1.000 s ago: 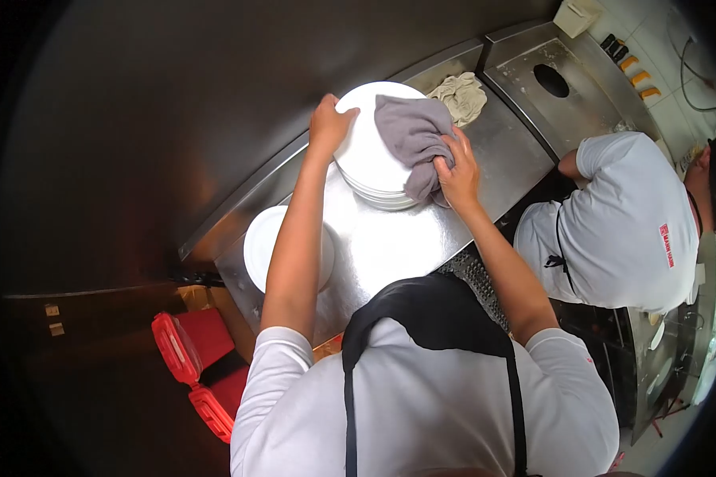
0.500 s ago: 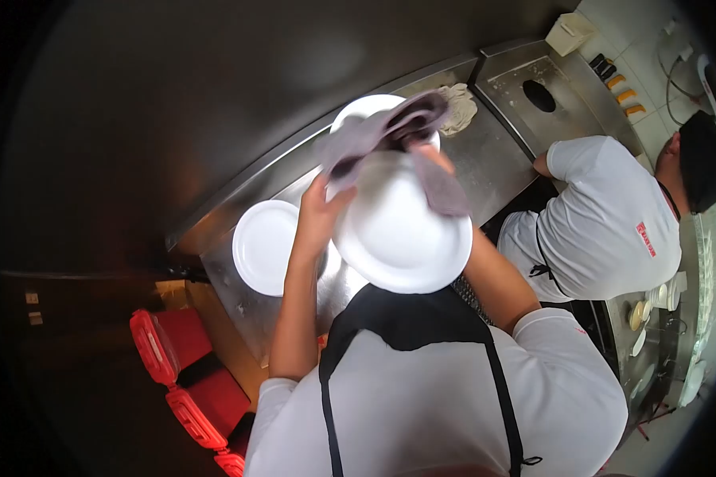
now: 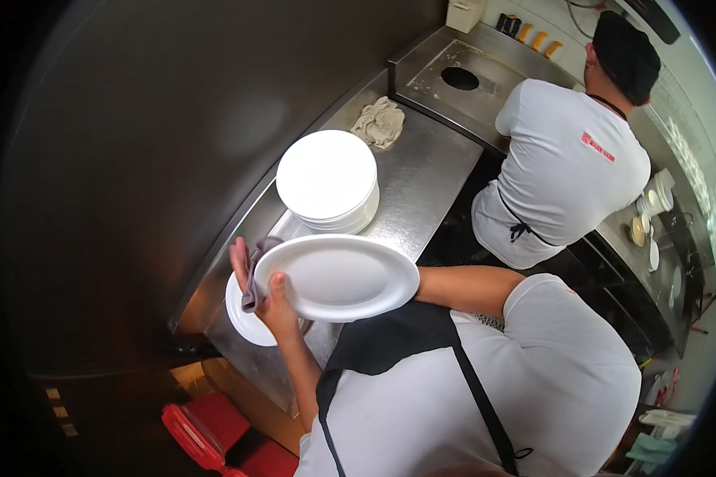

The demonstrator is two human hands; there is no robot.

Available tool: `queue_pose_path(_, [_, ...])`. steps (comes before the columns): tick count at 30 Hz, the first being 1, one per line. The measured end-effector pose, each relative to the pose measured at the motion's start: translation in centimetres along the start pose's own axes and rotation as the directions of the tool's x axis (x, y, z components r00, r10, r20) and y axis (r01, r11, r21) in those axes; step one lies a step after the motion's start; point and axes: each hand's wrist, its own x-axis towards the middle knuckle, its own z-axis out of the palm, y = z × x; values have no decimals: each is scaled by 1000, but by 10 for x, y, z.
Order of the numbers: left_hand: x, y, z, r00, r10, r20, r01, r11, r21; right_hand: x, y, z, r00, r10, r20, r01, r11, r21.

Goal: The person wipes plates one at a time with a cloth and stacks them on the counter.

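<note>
A white plate [image 3: 338,278], tilted, is held in front of my chest. My left hand [image 3: 272,298] grips its left edge, with the thumb on the plate's face and a grey-purple cloth [image 3: 254,274] bunched between the fingers and the rim. The plate hides my right hand; only the forearm shows at its right side. Beyond it a stack of white plates [image 3: 327,176] stands on the steel counter [image 3: 423,171]. Another white plate [image 3: 249,322] lies on the counter at the left, partly behind my left hand and the cloth.
A crumpled beige cloth [image 3: 379,123] lies behind the stack. A co-worker in a white shirt [image 3: 569,171] stands at the right, back turned. Red containers [image 3: 207,433] are at the lower left. A steel surface with a round hole [image 3: 460,78] is at the back.
One plate has come off the stack toward my chest and tilted. The cloth has moved from over the plates to the held plate's left edge. The view has turned right.
</note>
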Motion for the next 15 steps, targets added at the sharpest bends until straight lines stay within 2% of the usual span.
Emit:
queue_pose_path(2, [-6, -9, -21, 992, -52, 117, 52, 999, 9, -15, 5, -5, 999, 4, -33, -4, 1000, -15])
queue_pose_path(3, [-5, -9, -18, 998, 29, 64, -28, 1000, -9, -21, 8, -5, 999, 1, -54, -2, 1000, -21])
queue_pose_path(6, [-18, -18, -35, 972, -231, 38, 231, 973, -15, -29, 11, -6, 995, -12, -94, 7, 998, -54])
queue_pose_path(9, [-2, -10, -43, 956, -191, 224, 183, 981, 58, -32, 16, -6, 992, -33, -120, 23, 996, -85])
queue_pose_path(12, [16, 8, -47, 887, -212, 410, 146, 972, 186, -35, 16, -7, 989, -50, -142, 34, 993, -110])
queue_pose_path(13, [17, 8, -46, 890, -172, 422, 82, 971, 224, -36, 16, -9, 987, -57, -148, 40, 992, -117])
queue_pose_path(15, [17, 7, -40, 932, -109, 346, 22, 969, 245, -39, 14, -11, 986, -67, -150, 48, 990, -130])
